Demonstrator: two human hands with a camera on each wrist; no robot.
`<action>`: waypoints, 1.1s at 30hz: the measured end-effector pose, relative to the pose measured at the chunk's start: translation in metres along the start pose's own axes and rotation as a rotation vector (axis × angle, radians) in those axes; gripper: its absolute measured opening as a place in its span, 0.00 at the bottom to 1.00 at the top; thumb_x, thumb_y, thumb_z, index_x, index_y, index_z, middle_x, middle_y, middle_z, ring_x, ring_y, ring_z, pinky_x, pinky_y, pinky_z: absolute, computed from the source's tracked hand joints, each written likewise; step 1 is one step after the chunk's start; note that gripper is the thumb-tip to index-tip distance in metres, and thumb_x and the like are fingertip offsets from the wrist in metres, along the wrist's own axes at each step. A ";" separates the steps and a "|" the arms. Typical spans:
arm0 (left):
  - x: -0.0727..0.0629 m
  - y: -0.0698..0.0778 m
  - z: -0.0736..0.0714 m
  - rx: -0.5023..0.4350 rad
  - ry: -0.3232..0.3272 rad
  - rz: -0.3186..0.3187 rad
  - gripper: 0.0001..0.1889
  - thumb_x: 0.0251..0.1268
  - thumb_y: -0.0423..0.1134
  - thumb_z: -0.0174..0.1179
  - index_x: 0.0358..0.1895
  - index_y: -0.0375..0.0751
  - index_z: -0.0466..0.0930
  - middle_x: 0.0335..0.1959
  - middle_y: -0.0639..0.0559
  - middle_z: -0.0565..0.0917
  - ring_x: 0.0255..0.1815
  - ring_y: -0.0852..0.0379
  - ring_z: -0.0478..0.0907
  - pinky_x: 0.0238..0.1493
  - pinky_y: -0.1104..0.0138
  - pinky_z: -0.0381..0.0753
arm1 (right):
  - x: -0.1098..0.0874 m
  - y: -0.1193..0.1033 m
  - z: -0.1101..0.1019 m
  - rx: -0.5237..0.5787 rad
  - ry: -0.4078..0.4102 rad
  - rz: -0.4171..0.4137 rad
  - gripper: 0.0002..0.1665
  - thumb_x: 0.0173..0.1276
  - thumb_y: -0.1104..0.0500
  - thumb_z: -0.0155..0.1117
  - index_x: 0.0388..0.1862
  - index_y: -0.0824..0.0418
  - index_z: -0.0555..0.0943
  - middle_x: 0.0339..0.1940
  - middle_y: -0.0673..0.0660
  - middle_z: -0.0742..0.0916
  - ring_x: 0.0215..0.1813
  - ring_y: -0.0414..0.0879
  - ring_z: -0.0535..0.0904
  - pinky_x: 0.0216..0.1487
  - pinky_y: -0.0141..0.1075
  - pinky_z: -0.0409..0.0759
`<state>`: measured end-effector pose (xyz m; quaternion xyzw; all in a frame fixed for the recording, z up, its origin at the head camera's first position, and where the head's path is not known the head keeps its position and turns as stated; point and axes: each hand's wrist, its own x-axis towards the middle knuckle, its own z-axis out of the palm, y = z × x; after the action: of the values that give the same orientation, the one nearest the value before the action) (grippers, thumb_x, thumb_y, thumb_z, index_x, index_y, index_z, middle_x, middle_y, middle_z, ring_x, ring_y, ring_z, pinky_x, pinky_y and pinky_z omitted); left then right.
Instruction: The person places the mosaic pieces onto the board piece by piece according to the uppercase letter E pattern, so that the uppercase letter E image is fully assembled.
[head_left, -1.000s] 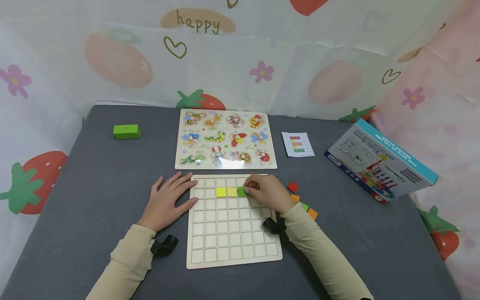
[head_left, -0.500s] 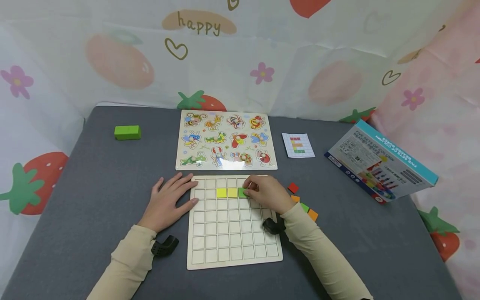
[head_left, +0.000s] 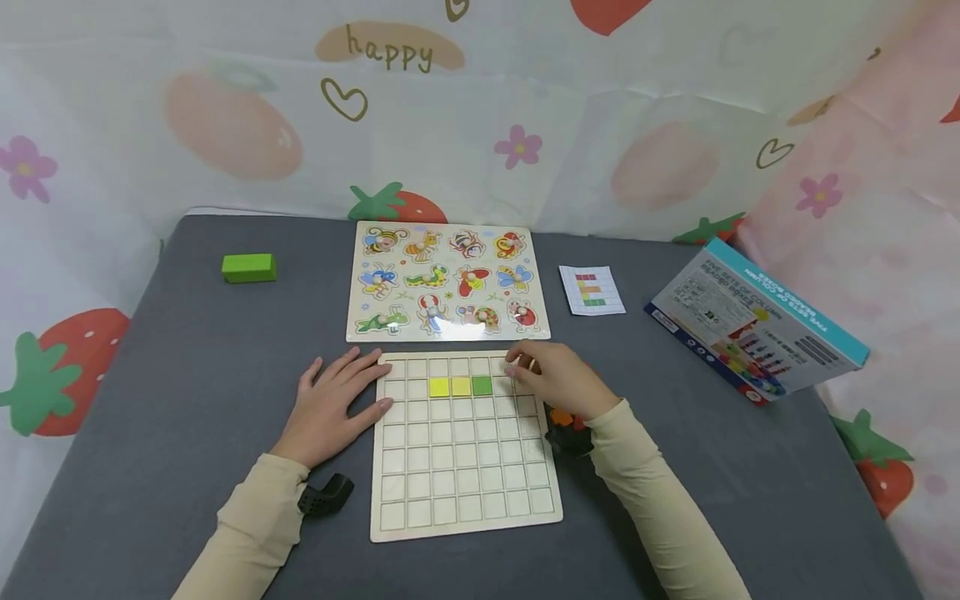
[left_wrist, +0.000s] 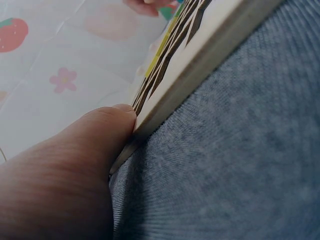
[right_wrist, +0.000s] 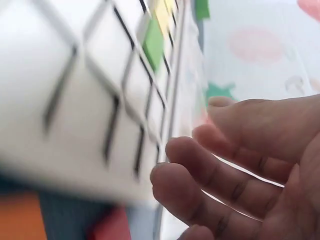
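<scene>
A wooden grid board [head_left: 450, 529] lies on the grey table. Two yellow tiles [head_left: 450, 387] and a green tile [head_left: 482, 385] sit side by side in cells of its second row. My left hand [head_left: 326, 412] rests at the board's left side, fingers spread; the left wrist view shows the thumb [left_wrist: 117, 117] against the board's edge. Over the upper right cells hovers my right hand [head_left: 558, 375], fingers loosely bent. In the right wrist view nothing is between its thumb and fingers, and the green tile [right_wrist: 153, 45] lies apart from them.
Loose orange [head_left: 561, 417] and red tiles lie right of the board, partly hidden by the right wrist. Behind it are an insect puzzle board [head_left: 450, 329] and a pattern card [head_left: 592, 292]. A green block [head_left: 249, 268] sits far left, a box [head_left: 757, 325] far right.
My right hand has let go of the green tile and moved right and slightly up. The green tile now shows fully in its cell. My left hand stays at the board.
</scene>
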<state>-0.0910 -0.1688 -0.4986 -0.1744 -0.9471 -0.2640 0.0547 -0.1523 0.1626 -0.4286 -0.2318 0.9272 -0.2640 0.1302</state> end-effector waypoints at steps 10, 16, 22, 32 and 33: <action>-0.001 0.000 0.000 -0.005 0.011 0.012 0.29 0.65 0.57 0.58 0.67 0.51 0.71 0.71 0.50 0.67 0.74 0.45 0.56 0.72 0.39 0.42 | -0.037 0.056 -0.042 -0.064 0.040 0.088 0.12 0.69 0.64 0.60 0.51 0.59 0.81 0.39 0.55 0.85 0.36 0.46 0.77 0.36 0.39 0.80; -0.001 0.000 -0.001 -0.002 0.017 0.013 0.29 0.65 0.56 0.58 0.67 0.51 0.72 0.71 0.50 0.68 0.74 0.45 0.56 0.72 0.39 0.42 | -0.047 0.077 -0.043 -0.093 -0.025 0.120 0.15 0.66 0.61 0.65 0.52 0.58 0.80 0.39 0.55 0.80 0.35 0.46 0.72 0.34 0.37 0.74; -0.001 -0.001 0.000 -0.004 0.017 0.012 0.29 0.65 0.57 0.58 0.67 0.51 0.71 0.71 0.50 0.68 0.74 0.45 0.56 0.72 0.39 0.42 | -0.044 0.079 -0.036 -0.117 0.000 0.118 0.15 0.65 0.58 0.67 0.50 0.60 0.79 0.37 0.55 0.80 0.35 0.46 0.73 0.36 0.38 0.74; -0.001 -0.001 0.000 0.001 0.005 0.006 0.29 0.65 0.58 0.57 0.67 0.52 0.71 0.71 0.50 0.67 0.75 0.45 0.55 0.72 0.40 0.41 | -0.040 0.075 -0.032 -0.151 0.039 0.150 0.15 0.67 0.56 0.65 0.50 0.60 0.80 0.44 0.57 0.79 0.40 0.48 0.76 0.43 0.44 0.80; -0.001 -0.001 -0.001 0.003 0.005 0.006 0.29 0.65 0.58 0.57 0.67 0.52 0.71 0.71 0.50 0.67 0.75 0.45 0.55 0.72 0.40 0.41 | -0.040 0.074 -0.032 -0.149 0.037 0.137 0.15 0.66 0.57 0.66 0.50 0.60 0.80 0.45 0.57 0.79 0.40 0.48 0.76 0.42 0.43 0.80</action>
<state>-0.0905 -0.1702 -0.4986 -0.1765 -0.9468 -0.2630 0.0579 -0.1562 0.2520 -0.4383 -0.1721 0.9601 -0.1891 0.1130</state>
